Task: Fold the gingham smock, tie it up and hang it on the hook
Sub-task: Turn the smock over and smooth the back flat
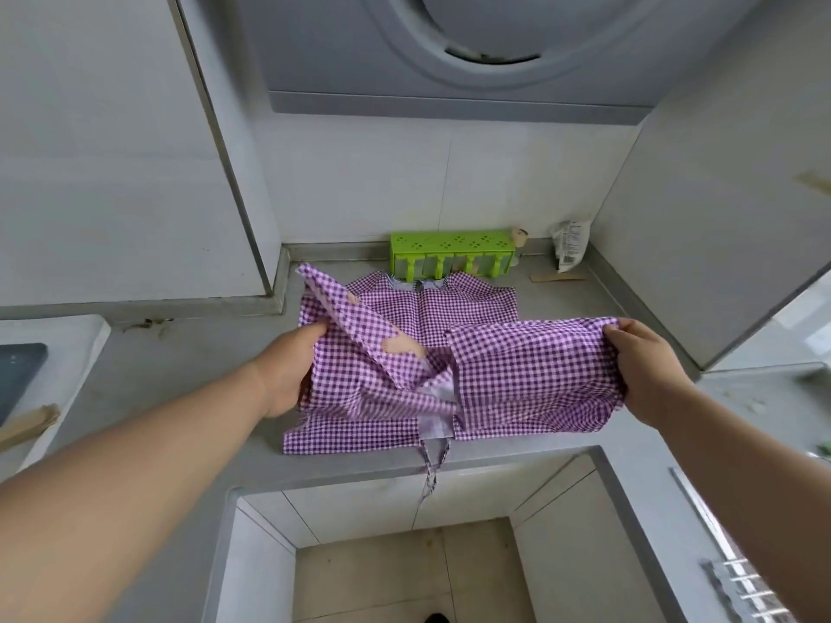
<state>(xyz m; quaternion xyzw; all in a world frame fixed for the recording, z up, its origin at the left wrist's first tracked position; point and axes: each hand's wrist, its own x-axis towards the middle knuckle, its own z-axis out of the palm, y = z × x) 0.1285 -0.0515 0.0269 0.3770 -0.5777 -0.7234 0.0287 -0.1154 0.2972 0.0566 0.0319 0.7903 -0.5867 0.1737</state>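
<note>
The purple and white gingham smock (404, 379) lies spread on the grey counter (180, 366), collar toward the back wall. My left hand (288, 375) grips its left side, with a sleeve flap raised and folded over toward the middle. My right hand (647, 370) grips the right side and holds it lifted above the counter. A thin tie string (431, 469) hangs from the smock's near hem over the counter's front edge. No hook is visible.
A green plastic box (452, 254) stands against the back wall behind the smock. A crumpled white packet (570, 245) and a flat wooden piece (557, 277) lie at the back right. A range hood (472, 51) hangs overhead. A dark panel (18, 375) sits at the left.
</note>
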